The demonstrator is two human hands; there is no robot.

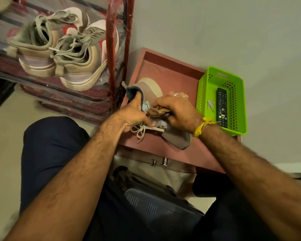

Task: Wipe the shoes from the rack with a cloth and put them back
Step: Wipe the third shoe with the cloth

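A brown-grey sneaker [176,136] lies on its side on the pink table [165,72]. My left hand [135,113] grips it at the collar, thumb inside the opening, with the loose lace hanging below. My right hand [176,108] holds a crumpled brown cloth [159,111] pressed against the shoe's upper side. A pair of beige sneakers [63,49] with grey laces stands on the shelf of the red shoe rack [111,49] at upper left.
A green plastic basket [205,94] with a black remote [221,108] and a small key stands on the table's right side. A wall runs behind. A dark bag [160,206] sits on the floor between my knees, under the table's front edge.
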